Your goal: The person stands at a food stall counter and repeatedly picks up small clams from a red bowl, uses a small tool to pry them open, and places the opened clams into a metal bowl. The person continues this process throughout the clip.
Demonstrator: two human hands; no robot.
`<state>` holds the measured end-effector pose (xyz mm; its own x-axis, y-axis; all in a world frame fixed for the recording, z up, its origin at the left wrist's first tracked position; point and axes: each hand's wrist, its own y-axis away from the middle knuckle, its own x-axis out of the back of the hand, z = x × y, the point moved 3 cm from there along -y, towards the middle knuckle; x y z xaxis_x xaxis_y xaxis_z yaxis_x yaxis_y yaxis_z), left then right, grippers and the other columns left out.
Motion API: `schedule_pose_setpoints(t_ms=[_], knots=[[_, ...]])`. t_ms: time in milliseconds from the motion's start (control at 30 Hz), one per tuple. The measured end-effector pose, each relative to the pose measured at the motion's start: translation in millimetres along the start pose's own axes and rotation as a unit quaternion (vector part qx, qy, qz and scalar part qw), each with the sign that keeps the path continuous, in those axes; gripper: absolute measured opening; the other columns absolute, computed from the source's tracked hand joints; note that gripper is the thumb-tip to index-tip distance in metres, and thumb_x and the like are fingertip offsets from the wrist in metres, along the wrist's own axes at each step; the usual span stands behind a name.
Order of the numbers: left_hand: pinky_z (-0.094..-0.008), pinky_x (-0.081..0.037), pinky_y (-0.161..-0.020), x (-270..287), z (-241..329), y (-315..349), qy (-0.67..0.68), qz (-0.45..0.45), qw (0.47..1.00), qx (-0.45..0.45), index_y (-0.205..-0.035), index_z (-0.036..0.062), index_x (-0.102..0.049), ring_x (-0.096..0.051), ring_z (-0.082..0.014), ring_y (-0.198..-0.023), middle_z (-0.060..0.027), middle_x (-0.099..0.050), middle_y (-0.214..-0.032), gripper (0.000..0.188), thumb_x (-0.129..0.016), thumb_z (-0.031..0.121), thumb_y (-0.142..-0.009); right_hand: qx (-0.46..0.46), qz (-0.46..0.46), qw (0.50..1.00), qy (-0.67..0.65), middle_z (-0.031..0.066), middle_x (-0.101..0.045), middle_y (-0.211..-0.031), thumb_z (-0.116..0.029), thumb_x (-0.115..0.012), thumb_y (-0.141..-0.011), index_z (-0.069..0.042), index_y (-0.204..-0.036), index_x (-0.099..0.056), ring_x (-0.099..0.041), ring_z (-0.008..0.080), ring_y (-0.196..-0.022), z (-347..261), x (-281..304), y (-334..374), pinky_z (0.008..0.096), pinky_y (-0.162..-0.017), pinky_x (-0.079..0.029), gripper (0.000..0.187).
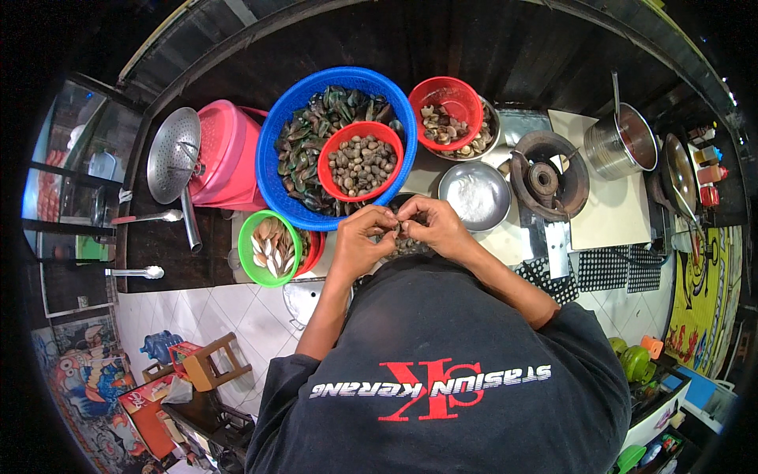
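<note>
While both hands pinch one shell [401,228] just below the blue basket [276,170] | left hand [359,241] steadies, right hand [434,225] picks | best keep it over the pile.

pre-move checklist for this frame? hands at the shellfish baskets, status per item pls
1. Left hand and right hand both in view, fingertips together: ok.
2. What the fingers pinch: a small item, likely one shell, too small to identify: cannot tell.
3. Grip secure on that item: cannot tell, the fingers hide it.
4. Small red basket of brown shells sits upright inside the blue basket of dark mussels: ok.
5. Steel bowl beside the right hand is upright and not blocked: ok.
6. Green basket of pale shells stands apart from the left hand, upright: ok.
</note>
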<state>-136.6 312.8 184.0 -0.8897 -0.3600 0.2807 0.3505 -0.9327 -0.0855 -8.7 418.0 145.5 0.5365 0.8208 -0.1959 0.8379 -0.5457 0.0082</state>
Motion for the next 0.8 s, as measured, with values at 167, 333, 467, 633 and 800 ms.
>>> schedule_pose_setpoints(t_ms=[167,333,467,633,800], knots=[[-0.0273,-0.054,-0.072,6.6,19.0,-15.3,-0.082,0.044,0.993,-0.069,-0.086,-0.0008,-0.064,-0.064,-0.0157,-0.088,-0.008,-0.064,-0.094,0.017,-0.066,-0.007,-0.07,0.0,0.012,0.999,0.033,0.005,-0.064,-0.089,-0.005,-0.062,-0.083,0.001,-0.1,-0.061,-0.059,0.0087,-0.079,-12.8,1.9,-11.3,0.026,-0.071,-0.049,0.017],[-0.0314,-0.053,-0.072,48.9,20.4,-57.7,-0.184,0.165,0.959,-0.137,-0.091,0.0001,-0.064,-0.065,-0.0224,-0.081,-0.0106,-0.065,-0.09,0.022,-0.071,-0.001,-0.07,0.025,0.03,0.997,0.062,0.005,-0.056,-0.105,-0.004,-0.057,-0.09,-0.001,-0.112,-0.054,-0.056,0.0131,-0.098,-35.2,22.9,-21.8,0.0304,-0.083,-0.052,0.022],[-0.0297,-0.052,-0.071,69.0,-31.9,-87.0,-0.224,0.206,0.952,-0.01,-0.114,0.0015,-0.057,-0.059,-0.0214,-0.095,-0.0153,-0.056,-0.111,0.042,-0.071,0.0,-0.075,-0.037,0.04,0.997,0.06,0.0043,-0.059,-0.095,-0.005,-0.058,-0.09,0.001,-0.104,-0.058,-0.058,0.0107,-0.084,-16.0,28.3,-13.1,0.0263,-0.073,-0.051,0.016],[-0.0358,-0.051,-0.083,39.2,-55.7,-78.9,-0.26,0.221,0.94,-0.013,-0.124,0.0036,-0.05,-0.052,-0.0244,-0.103,-0.0141,-0.048,-0.116,0.053,-0.071,0.003,-0.076,-0.14,0.046,0.986,0.076,0.0032,-0.061,-0.084,-0.008,-0.059,-0.088,0.001,-0.1,-0.059,-0.059,0.0106,-0.071,55.8,41.7,2.9,0.0254,-0.067,-0.05,0.015],[-0.0283,-0.052,-0.074,6.3,-102.8,-10.1,-0.091,0.116,0.986,0.084,-0.115,0.0037,-0.057,-0.059,-0.0206,-0.092,-0.0118,-0.057,-0.108,0.038,-0.068,0.002,-0.079,-0.215,0.045,0.965,0.145,0.0039,-0.061,-0.077,-0.003,-0.057,-0.084,-0.001,-0.098,-0.059,-0.059,0.0102,-0.072,141.5,50.5,6.4,0.0253,-0.065,-0.048,0.014]])
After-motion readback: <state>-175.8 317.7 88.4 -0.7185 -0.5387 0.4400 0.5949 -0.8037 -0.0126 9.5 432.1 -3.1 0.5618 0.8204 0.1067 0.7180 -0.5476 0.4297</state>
